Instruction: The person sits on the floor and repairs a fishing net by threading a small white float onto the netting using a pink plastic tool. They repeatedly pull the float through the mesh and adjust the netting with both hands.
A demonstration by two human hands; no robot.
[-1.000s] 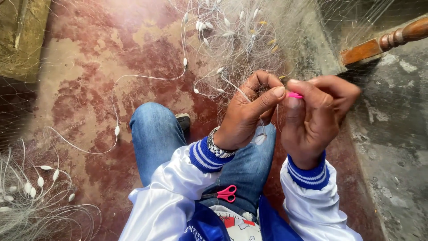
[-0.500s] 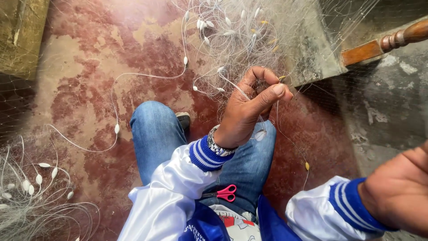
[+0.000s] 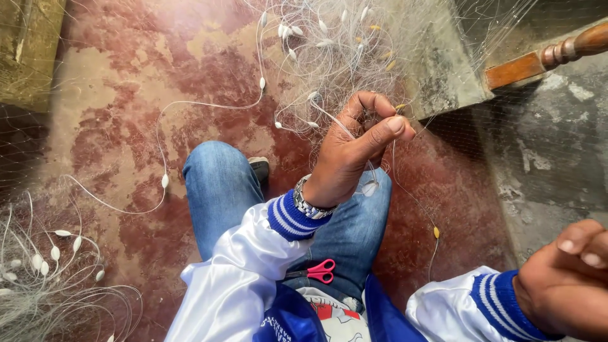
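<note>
Mending step: left hand [image 3: 354, 152] pinches fishing net [image 3: 335, 57] mesh above knee; right hand [image 3: 563, 278] clenched, contents unclear, pulled away right. Next needs twine drawn taut.

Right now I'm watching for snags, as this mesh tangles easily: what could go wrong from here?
The left hand pinches fine net while the right hand is drawn far out to the side; a hard pull might snap the thin line or cut into the fingers. The pink scissors lie loose on the lap and could slide off or catch mesh. The white floats heaped by the knee may tangle further.
</note>
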